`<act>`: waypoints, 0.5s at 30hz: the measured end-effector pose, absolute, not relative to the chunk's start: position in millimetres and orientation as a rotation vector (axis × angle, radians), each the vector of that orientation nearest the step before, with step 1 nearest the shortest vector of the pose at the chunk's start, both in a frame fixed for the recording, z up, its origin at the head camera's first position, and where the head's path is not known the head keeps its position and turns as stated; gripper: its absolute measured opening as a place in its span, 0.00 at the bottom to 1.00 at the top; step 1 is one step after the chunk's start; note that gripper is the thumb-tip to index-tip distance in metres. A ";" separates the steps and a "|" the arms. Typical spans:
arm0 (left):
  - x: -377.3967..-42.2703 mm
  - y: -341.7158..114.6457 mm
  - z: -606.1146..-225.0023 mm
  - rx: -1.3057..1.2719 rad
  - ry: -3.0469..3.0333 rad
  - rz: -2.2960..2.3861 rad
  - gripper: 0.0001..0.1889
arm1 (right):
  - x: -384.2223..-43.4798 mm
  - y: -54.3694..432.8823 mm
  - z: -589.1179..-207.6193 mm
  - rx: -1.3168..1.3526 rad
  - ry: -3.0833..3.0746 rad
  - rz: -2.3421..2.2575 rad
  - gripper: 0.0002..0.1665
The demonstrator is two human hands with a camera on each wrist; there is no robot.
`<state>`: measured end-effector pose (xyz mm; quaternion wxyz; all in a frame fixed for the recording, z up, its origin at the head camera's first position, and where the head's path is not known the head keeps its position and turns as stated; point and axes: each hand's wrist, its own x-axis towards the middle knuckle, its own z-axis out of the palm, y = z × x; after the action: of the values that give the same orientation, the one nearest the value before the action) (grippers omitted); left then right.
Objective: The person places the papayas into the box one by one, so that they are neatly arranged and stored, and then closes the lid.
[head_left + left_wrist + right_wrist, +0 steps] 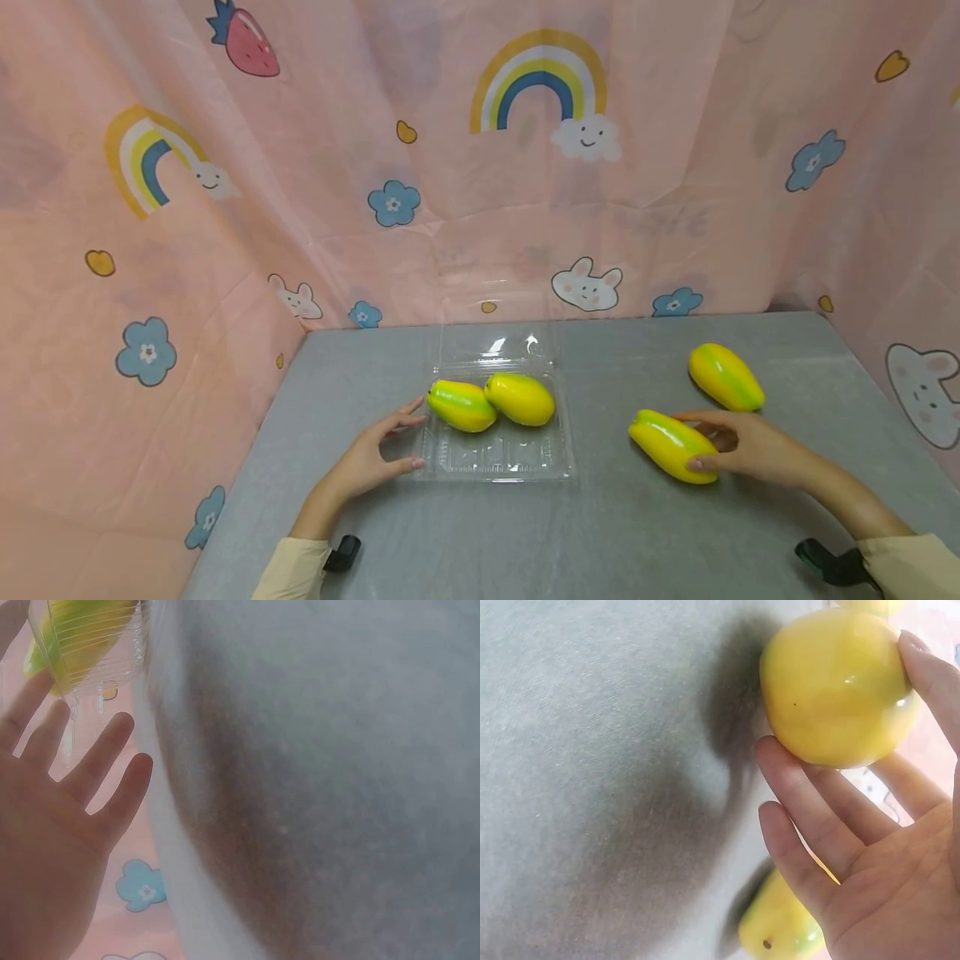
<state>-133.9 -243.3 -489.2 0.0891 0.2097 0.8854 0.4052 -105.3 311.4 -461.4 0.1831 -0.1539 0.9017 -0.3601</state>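
My right hand [757, 450] holds a yellow-green papaya [671, 446] by its near end, thumb on one side and fingers on the other. In the right wrist view the papaya [836, 690] fills the space between thumb and fingertips. A second papaya [726, 377] lies just behind that hand. My left hand [367, 458] is beside a clear plastic clamshell box [498, 458], fingers spread and fingertips right at its left wall. Inside the box, two papayas rest side by side toward the back: a greener one [461, 407] and a yellower one [521, 400].
The box's transparent lid [495, 342] stands raised at the back, near the pink printed curtain [465, 242]. Grey cloth covers the table [600, 533]. Black wrist straps [343, 553] sit at both sleeves.
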 end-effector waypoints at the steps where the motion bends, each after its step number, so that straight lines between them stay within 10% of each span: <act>1: -134.0 -243.2 -489.0 0.626 2.633 1.206 0.34 | -105.8 310.9 -461.0 -0.431 2.544 -1.014 0.38; 15: -133.9 -243.8 -489.1 0.624 2.637 1.201 0.33 | -108.6 303.4 -456.8 -0.371 2.534 -0.970 0.42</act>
<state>-133.9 -243.8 -489.1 0.0889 0.2098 0.8862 0.4035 -108.6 303.4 -456.8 0.2003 -0.1326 0.9066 -0.3470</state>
